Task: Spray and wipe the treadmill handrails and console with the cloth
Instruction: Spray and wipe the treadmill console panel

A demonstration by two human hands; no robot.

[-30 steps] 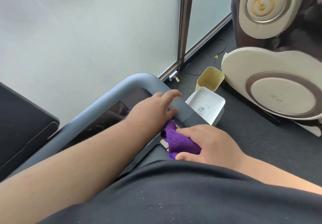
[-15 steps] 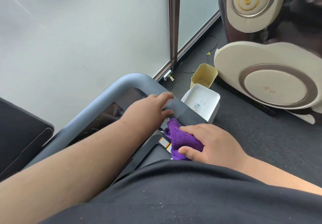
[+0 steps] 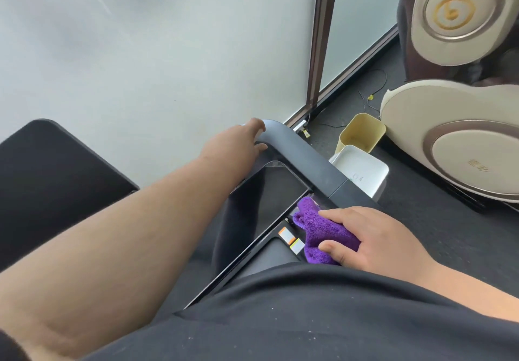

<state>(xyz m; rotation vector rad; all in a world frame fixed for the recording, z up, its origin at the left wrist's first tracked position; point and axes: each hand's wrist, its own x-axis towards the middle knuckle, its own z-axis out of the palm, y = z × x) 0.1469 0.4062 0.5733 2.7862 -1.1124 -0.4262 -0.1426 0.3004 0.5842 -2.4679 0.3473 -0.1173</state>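
Observation:
The treadmill's grey handrail curves around the dark console screen. My left hand rests on the handrail's far bend, fingers spread over it and thumb underneath. My right hand presses a bunched purple cloth onto the console's right side, next to two small orange and yellow stickers. No spray bottle is in view.
A frosted glass wall with a brown frame post stands behind the treadmill. On the dark carpet to the right stand a yellow bin, a white bin and a beige massage chair. A black panel sits at left.
My left hand has slid from the handrail near the cloth up to its far curved corner. The right hand with the cloth has stayed about in place on the console.

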